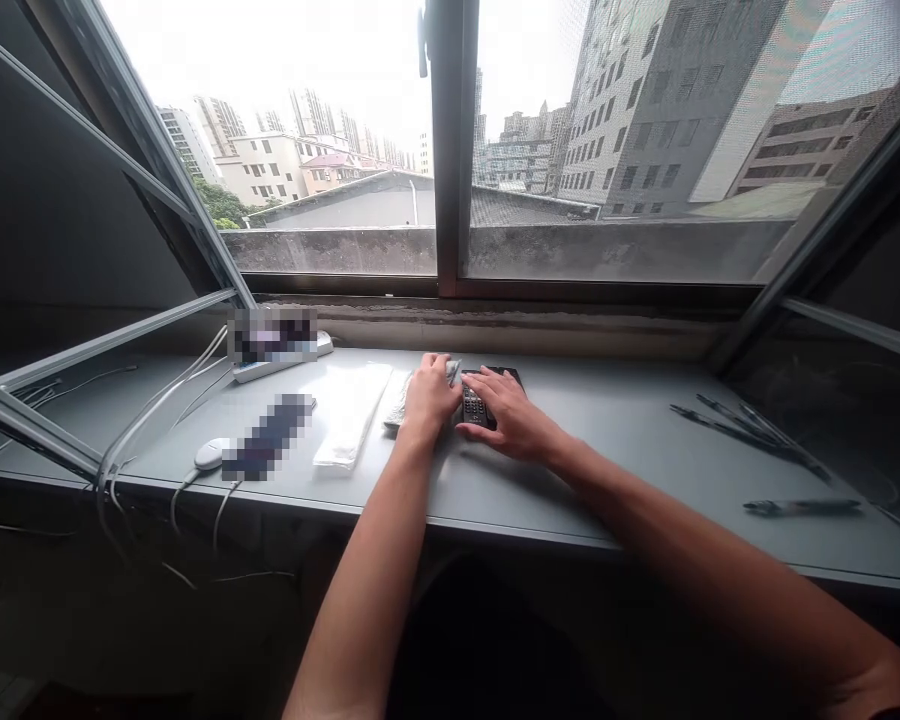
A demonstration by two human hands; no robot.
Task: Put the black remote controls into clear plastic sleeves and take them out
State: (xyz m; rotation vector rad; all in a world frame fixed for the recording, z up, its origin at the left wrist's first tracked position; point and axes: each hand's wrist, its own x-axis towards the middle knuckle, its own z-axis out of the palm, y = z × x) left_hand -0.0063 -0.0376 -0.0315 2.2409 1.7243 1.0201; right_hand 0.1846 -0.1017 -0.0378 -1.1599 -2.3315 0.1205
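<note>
My left hand [433, 393] is closed over a pale grey-green plastic packet [396, 405], its fingers curled at the far right end. Much of the packet is under that hand. Just right of it, my right hand [508, 408] spans a black device with rows of small buttons [474, 407], the fingers across its far end and the thumb along its near edge. The palm hides the device's right part, so I cannot tell whether it is a calculator or a remote. Both hands rest low on the tabletop, almost touching.
Left of the packet lies a flat clear plastic bag [352, 420]. Further left are a white computer mouse [211, 455], a blurred-out dark object [268, 438], a power strip [281, 362] and loose cables [139, 415]. Several pens [757, 430] lie right, another pen [802, 508] nearer. Metal frames flank the desk.
</note>
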